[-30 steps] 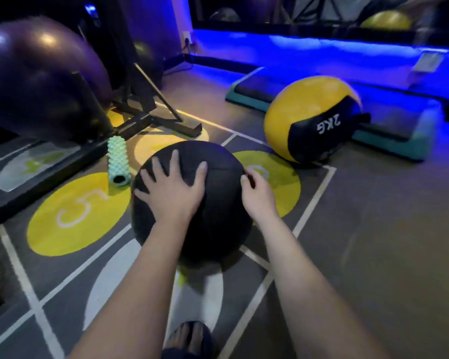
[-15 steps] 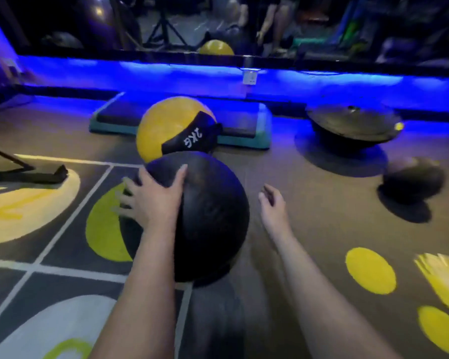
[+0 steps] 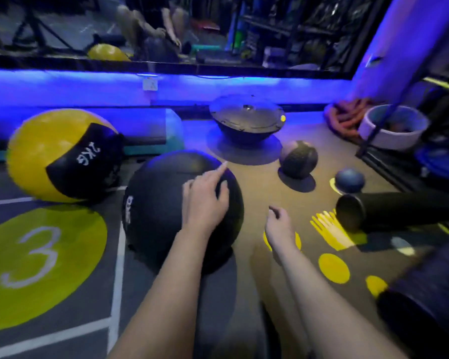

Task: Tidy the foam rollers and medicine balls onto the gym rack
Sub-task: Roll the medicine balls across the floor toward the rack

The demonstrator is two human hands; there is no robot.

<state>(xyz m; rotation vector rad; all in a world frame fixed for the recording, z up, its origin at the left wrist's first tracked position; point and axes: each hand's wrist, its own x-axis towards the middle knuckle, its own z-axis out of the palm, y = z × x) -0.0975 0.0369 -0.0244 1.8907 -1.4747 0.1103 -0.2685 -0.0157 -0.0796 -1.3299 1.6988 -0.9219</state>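
Touching the black medicine ball [image 3: 161, 203], left fingers [image 3: 221, 170] spread; right fingers [image 3: 275, 213] curl empty beside it.

Floor [image 3: 254, 187]: dark, marked with white lines, yellow dots and a yellow "3" circle.
Left: yellow-and-black 2KG medicine ball [image 3: 44, 151], with a big black medicine ball [image 3: 161, 203] near it.
Middle: upturned balance dome [image 3: 246, 125], textured black ball [image 3: 298, 159].
Right: small blue ball [image 3: 350, 180], black foam roller [image 3: 389, 211] on its side.

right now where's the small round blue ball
In the head view, the small round blue ball lies on the right side, just behind the near end of the black foam roller and right of the dark textured medicine ball.
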